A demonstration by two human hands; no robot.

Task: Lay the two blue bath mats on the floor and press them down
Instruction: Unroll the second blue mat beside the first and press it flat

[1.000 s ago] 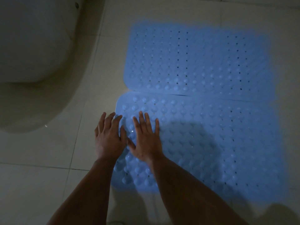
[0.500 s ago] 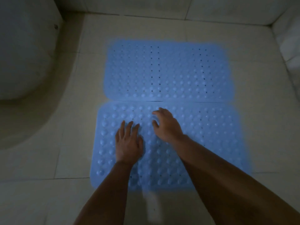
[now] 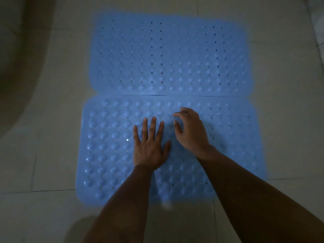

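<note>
Left hand point(image 3: 149, 146) lies flat, fingers straight, on the near mat point(image 3: 108, 146). Right hand point(image 3: 191, 132), fingers loosely curled and grasping nothing, touches it beside the far mat point(image 3: 166, 55).

the floor point(image 3: 52, 85) under me is pale square tile with thin grout lines, one crossing the lower left of the frame. the light is dim and bluish-grey. a curved pale fixture base point(image 3: 21, 50) fills the upper left corner. along the right edge the tiling point(image 3: 318, 23) looks lighter.
</note>
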